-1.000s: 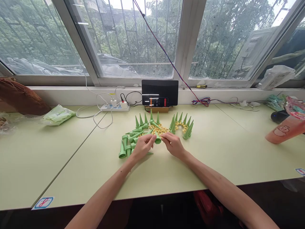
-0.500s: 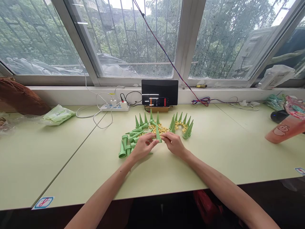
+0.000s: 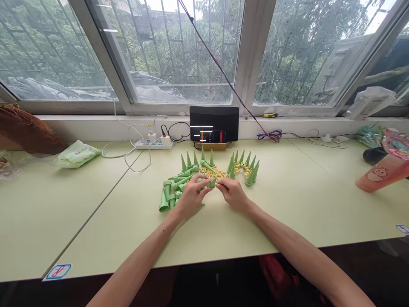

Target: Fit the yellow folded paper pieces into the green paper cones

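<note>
In the middle of the table, my left hand [image 3: 191, 195] grips a green plastic watering spike [image 3: 212, 183] between thumb and fingers, its point tilted toward the camera. Close to the spike's right side, my right hand [image 3: 232, 192] is pinched; whatever its fingertips hold is too small to make out. Beyond both hands lies a pile of small yellow plastic pieces [image 3: 217, 173]. Several green spikes [image 3: 164, 200] lie or stand in a heap by my left hand, partly hidden by it. A curved row of upright green spikes [image 3: 251, 175] stands at the right, around more yellow pieces [image 3: 246, 171].
Behind the spikes, a phone [image 3: 214, 136] leans against a dark tablet [image 3: 214, 119] on a cardboard stand. A power strip [image 3: 155, 143] with cables sits to the left, beyond a green wipes packet [image 3: 78, 154]. At the far right stands a pink cup [image 3: 380, 172].
The spike in my left hand has tipped from upright, its point now lower and toward the camera. My right hand stays beside it, with its fingers still pinched.
</note>
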A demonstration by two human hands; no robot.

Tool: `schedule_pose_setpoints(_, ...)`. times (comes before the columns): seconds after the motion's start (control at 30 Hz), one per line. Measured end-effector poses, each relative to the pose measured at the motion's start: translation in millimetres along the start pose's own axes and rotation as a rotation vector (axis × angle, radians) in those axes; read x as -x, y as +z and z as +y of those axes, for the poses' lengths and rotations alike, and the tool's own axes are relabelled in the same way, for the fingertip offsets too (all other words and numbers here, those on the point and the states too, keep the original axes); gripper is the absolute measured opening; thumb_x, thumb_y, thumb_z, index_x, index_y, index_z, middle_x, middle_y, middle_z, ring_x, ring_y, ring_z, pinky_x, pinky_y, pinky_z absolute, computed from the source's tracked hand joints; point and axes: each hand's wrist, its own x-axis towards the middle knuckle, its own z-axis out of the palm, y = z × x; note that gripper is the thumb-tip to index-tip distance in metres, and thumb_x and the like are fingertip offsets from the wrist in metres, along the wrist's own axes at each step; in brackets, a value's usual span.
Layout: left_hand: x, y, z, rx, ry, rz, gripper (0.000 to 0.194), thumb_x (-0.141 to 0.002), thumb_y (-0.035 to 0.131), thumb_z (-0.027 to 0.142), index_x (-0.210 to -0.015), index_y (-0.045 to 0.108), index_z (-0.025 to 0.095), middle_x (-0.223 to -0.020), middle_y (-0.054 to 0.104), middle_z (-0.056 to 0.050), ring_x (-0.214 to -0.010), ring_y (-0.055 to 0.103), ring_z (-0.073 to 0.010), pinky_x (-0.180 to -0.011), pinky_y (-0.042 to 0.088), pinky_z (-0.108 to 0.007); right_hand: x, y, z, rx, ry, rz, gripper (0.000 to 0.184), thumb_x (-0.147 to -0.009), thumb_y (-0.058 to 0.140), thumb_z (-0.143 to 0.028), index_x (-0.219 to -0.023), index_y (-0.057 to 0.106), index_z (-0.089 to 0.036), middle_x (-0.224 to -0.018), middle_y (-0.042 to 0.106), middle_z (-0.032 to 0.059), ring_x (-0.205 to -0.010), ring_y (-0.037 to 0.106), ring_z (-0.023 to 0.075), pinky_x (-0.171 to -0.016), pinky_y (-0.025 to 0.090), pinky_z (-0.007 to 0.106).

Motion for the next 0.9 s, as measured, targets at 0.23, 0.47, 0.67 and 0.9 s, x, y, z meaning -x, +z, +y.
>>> schedule_pose_setpoints(0.23,-2,1.9,6,-0.004,-0.034,0.040,0.027,-0.095,0.056,0.032,-0.119,0.069,0.030,-0.113,0.059,-0.006,-0.064,0.057,-0.0084,-0.056,0.051,-0.024,0,6,-2,0.008,0.041,0.069,0.029,-0.101,0.047,-0.035,-0.081,0.061,-0.019,-0.066,0.057,0.0015,-0.059,0.050,0.0152,-0.059,0.041,0.028)
schedule_pose_setpoints(0.47,-6,-1.3,19,0.121,-0.230,0.172,0.026,-0.093,0.058,0.043,-0.093,0.063,0.018,-0.089,0.064,-0.003,-0.056,0.055,-0.0094,-0.050,0.044,-0.022,-2,7,-3,0.027,0.062,0.163,0.030,-0.101,0.049,-0.038,-0.083,0.063,-0.019,-0.072,0.062,0.0043,-0.061,0.054,0.0163,-0.061,0.044,0.029)
schedule_pose_setpoints(0.67,-6,-0.7,17,0.169,-0.307,0.116,0.045,-0.095,0.049,0.052,-0.068,0.059,0.017,-0.053,0.048,0.002,-0.048,0.046,-0.0112,-0.048,0.035,-0.025,0,7,-2,0.089,-0.023,0.112,0.030,-0.103,0.044,-0.037,-0.088,0.064,-0.020,-0.076,0.064,0.0054,-0.067,0.057,0.0171,-0.063,0.044,0.029)
schedule_pose_setpoints(0.9,-6,-1.7,21,0.185,-0.355,0.071,0.043,-0.089,0.057,0.054,-0.068,0.059,0.017,-0.053,0.049,0.003,-0.048,0.042,-0.0103,-0.047,0.033,-0.024,1,8,-2,0.102,-0.074,0.098,0.028,-0.103,0.044,-0.034,-0.087,0.062,-0.020,-0.075,0.062,0.0042,-0.066,0.054,0.0155,-0.061,0.043,0.028)
